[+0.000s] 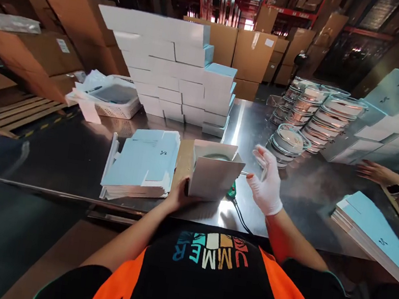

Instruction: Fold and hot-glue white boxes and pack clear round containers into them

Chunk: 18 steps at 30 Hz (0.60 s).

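My left hand point(177, 197) grips the near left edge of an open white carton point(214, 174) standing on the steel table point(73, 151); a round item lies inside it. My right hand point(266, 179), in a white glove, hovers just right of the carton with fingers spread and seems to pinch a thin clear piece. A green tool point(231, 191) with a black cable lies under the carton's right corner. A pile of flat light-blue cartons point(143, 164) lies left of the carton.
Stacked white and blue boxes point(180, 72) stand behind. Stacks of round clear-lidded containers point(311, 116) sit at the right. A white basket point(112, 97) is back left. Another person's hand with a watch point(384, 178) rests at right, beside more flat cartons point(376, 234).
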Each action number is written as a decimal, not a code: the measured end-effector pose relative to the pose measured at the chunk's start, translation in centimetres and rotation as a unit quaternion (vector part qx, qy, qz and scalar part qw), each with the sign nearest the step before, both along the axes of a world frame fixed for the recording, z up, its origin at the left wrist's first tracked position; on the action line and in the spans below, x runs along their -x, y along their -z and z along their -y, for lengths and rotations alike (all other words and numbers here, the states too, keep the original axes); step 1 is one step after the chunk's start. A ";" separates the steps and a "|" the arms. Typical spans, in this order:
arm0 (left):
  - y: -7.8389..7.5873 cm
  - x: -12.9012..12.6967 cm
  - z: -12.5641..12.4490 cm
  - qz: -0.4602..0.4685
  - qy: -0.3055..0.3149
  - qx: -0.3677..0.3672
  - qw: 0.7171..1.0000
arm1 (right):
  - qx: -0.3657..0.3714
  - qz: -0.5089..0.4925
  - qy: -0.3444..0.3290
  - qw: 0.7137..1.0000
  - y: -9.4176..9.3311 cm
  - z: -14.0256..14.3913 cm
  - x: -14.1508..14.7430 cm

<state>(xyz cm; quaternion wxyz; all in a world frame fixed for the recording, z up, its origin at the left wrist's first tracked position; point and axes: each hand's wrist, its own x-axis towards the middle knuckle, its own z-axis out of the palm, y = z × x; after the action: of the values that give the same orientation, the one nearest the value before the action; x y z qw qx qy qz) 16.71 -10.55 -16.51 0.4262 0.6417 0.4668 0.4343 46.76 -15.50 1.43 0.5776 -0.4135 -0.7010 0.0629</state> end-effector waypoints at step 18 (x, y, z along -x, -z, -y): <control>-4.5 0.7 0.1 -0.009 -0.091 -0.290 0.953 | 0.182 -0.178 0.036 0.966 6.1 -4.7 6.1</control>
<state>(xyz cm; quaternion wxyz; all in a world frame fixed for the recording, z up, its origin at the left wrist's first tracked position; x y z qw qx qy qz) 16.03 -10.68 -12.02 0.1764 0.6962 0.3808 0.5824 40.67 -10.76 -4.72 0.6101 -0.5189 -0.5480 0.2413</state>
